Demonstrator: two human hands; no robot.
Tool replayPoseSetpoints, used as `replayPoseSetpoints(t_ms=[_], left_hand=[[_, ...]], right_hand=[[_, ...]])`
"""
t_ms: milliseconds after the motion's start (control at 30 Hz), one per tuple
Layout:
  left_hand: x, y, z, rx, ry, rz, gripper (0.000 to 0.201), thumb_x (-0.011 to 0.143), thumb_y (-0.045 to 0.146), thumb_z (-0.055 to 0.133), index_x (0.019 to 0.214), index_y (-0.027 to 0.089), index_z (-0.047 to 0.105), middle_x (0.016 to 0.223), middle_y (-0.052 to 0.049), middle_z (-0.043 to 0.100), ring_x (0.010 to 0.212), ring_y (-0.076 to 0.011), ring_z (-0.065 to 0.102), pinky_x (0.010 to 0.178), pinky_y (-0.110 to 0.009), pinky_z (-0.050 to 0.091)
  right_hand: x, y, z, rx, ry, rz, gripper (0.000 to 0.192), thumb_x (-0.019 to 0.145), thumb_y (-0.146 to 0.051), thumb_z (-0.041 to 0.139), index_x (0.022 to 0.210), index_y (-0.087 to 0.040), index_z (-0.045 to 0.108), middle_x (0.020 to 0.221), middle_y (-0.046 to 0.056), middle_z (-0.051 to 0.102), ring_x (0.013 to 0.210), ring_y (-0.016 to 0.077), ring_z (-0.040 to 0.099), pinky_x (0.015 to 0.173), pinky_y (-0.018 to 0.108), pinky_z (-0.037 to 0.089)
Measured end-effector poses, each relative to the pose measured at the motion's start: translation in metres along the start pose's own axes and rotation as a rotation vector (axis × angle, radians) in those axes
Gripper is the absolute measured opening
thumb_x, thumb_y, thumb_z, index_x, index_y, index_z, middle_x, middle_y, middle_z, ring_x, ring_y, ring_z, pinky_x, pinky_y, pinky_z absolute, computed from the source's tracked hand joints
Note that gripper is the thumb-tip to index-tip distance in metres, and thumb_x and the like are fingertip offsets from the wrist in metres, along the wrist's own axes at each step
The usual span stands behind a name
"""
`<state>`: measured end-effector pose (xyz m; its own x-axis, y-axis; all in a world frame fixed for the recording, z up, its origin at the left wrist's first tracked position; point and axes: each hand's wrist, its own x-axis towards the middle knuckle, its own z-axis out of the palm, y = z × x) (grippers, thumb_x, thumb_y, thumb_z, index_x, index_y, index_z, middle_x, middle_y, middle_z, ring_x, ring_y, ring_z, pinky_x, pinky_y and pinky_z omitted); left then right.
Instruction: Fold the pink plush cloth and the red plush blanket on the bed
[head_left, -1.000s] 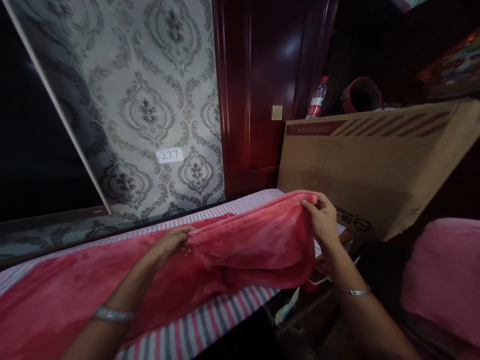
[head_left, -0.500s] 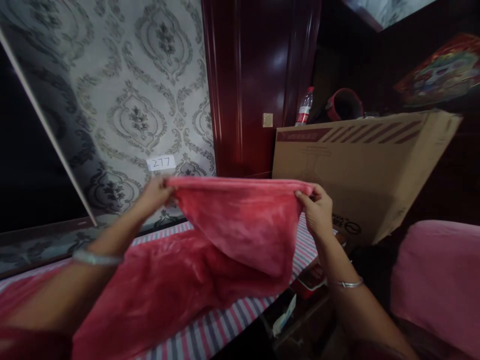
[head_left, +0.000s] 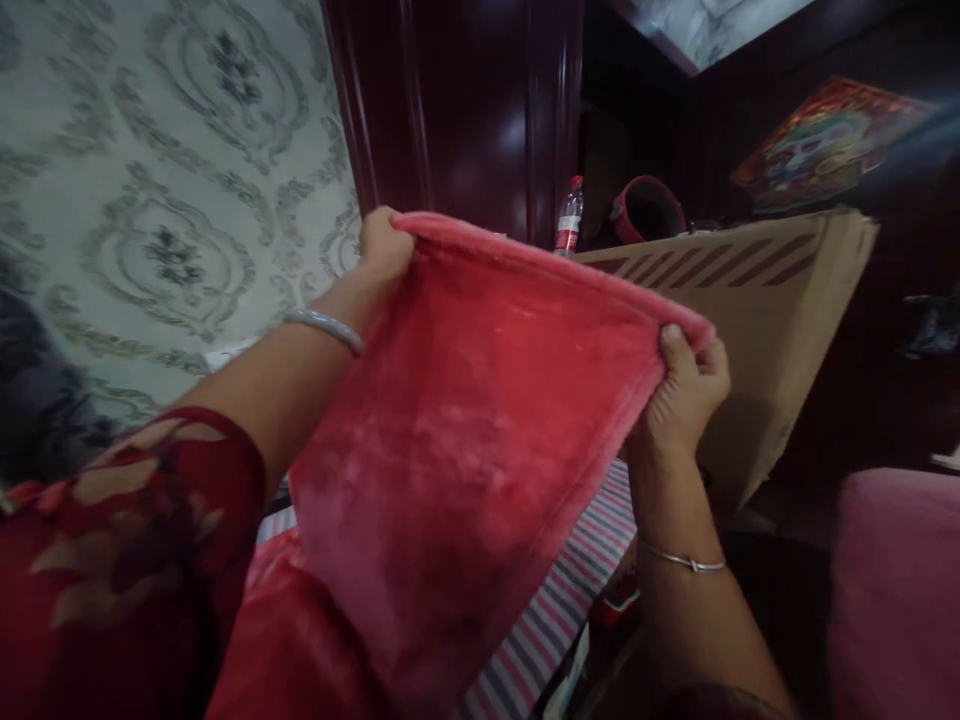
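A red plush blanket (head_left: 480, 420) is stretched between my two hands, its hemmed top edge slanting down to the right. My left hand (head_left: 386, 245) is closed on the upper left of that edge. At the right corner my right hand (head_left: 686, 385) pinches the hem, thumb on top. The blanket hangs down from both hands, and its lower part lies in folds at the bottom left. Beneath it shows a striped cloth (head_left: 577, 560) in grey, pink and white.
A large cardboard box (head_left: 750, 330) stands behind my right hand. A plastic bottle (head_left: 569, 218) with a red cap and a dark round container (head_left: 649, 210) are behind it. A pink padded seat (head_left: 896, 590) is at the lower right. Patterned wallpaper (head_left: 172, 240) covers the left wall.
Both hands have raised the blanket's edge, the left one more, so the edge now slants and more cloth hangs open. The camera view has turned to the right.
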<state>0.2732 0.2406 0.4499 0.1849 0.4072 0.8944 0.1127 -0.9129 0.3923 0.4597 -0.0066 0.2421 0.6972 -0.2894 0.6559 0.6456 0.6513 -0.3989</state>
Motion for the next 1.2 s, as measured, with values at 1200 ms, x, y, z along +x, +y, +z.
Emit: replayPoseSetpoints(t_ms=[1200], left_hand=[[-0.295, -0.261, 0.113, 0.597, -0.92, -0.549, 0.015, 0.087, 0.031, 0.054, 0.079, 0.021, 0.062, 0.093, -0.012, 0.073, 0.099, -0.028, 0.065, 0.083, -0.031, 0.045]], right_hand=[[-0.108, 0.225, -0.194, -0.804, 0.346, 0.402, 0.024, 0.068, -0.04, 0.061, 0.08, -0.024, 0.048, 0.074, -0.006, 0.041, 0.069, 0.0145, 0.043, 0.076, 0.032, 0.045]])
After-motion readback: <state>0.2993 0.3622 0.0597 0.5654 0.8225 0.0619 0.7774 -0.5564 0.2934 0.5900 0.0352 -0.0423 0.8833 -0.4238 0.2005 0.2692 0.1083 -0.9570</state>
